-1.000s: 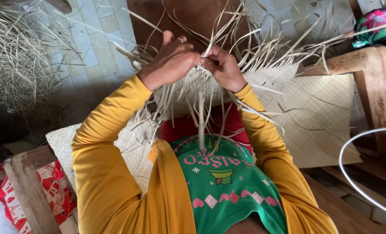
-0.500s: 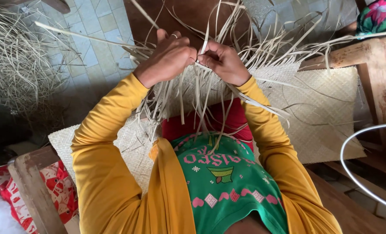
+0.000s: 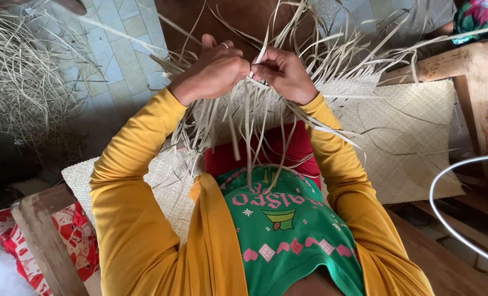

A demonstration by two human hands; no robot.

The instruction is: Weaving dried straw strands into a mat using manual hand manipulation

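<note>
at 12 o'clock of the view, above the lap, we see both hands pressed together over the woven mat (image 3: 403, 126). left hand (image 3: 213, 68) is curled almost closed, fingers bent down on a bunch of pale straw strips (image 3: 249, 120); a ring sits on one finger. right hand (image 3: 285, 71) is also nearly closed, thumb & fingers pinching one thin strip that goes up toward 12 o'clock. the two hands touch each other at the knuckles.

we judge the step in hand is the plaiting at the mat's unfinished edge: one strip is held up while the others hang down toward 6 o'clock, over the red cloth (image 3: 271, 153) on the lap. the next move, we think, calls for a tight pinch on the held strip and for keeping the neighbour strips apart, so it can pass over/under w/o slipping.

edges & room: the finished part of the mat lies toward 3 o'clock, against a wooden frame (image 3: 479, 104), so that side is tight. many loose ends stick out at 1-2 o'clock, easy to snag. at 9-10 o'clock the tiled floor (image 3: 118, 66) gives more room, but a heap of loose straw (image 3: 24, 93) lies near. a white tube (image 3: 441, 214) curves at 4 o'clock, well apart from the hands.
</note>
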